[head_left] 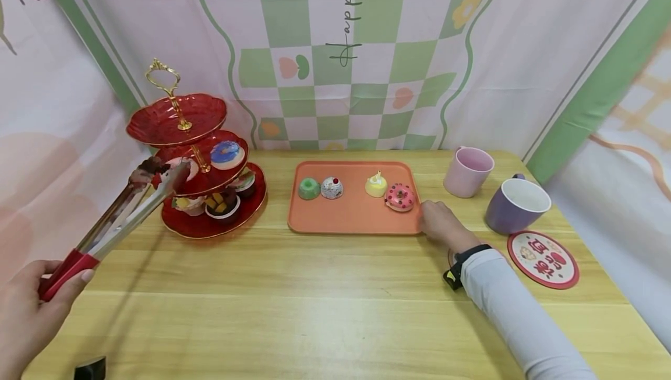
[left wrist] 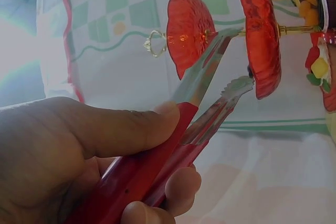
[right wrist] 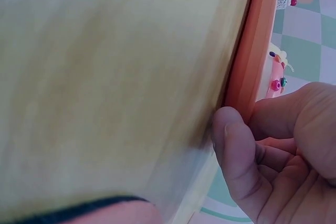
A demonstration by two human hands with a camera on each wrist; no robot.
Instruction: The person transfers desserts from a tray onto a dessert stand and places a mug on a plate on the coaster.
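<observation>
My left hand (head_left: 23, 310) grips the red handles of metal tongs (left wrist: 210, 72), thumb on one side and fingers on the other. The tong tips are spread at the middle tier of a red three-tier stand (head_left: 204, 112), overlapping a pink-topped cupcake (head_left: 191, 165); I cannot tell whether they touch it. A blue-topped cupcake (head_left: 228, 154) sits beside it. At the front right corner of an orange tray (head_left: 346, 217), my right hand (head_left: 445, 225) pinches the rim between thumb and fingers. The tray bears a green cake (head_left: 309, 188), a white cherry-topped one (head_left: 332, 189), a yellow one (head_left: 376, 186) and a pink doughnut (head_left: 400, 198).
Several cupcakes (head_left: 224, 208) fill the stand's bottom tier. Right of the tray stand a pink mug (head_left: 466, 176) and a purple mug (head_left: 511, 208). A round coaster (head_left: 543, 259) lies in front of them. A patterned cloth (head_left: 335, 77) hangs behind the wooden table (head_left: 314, 298).
</observation>
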